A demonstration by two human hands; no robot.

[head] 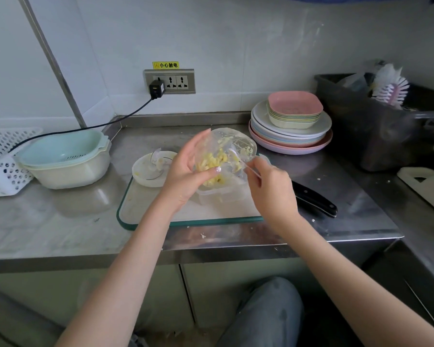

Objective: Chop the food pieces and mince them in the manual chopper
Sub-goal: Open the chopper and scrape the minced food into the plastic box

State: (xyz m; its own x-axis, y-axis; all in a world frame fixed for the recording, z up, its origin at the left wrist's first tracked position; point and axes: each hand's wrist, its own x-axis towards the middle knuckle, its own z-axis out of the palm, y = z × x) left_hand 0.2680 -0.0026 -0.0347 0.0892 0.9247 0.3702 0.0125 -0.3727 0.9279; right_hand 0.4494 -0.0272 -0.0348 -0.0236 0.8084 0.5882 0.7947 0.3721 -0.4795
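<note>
Right hand (271, 194) fingers pinching spoon (251, 170); left hand (186, 171) gripping tilted chopper bowl (236, 146), mouth rightward.

Far wall: socket strip (169, 81) with black plug (157, 89)
Left: mint colander (63, 151) in cream bowl; white basket (3, 161)
Right, far: stacked plates (290, 132); dish brush (392, 88) in dark bin (361, 126)
</note>
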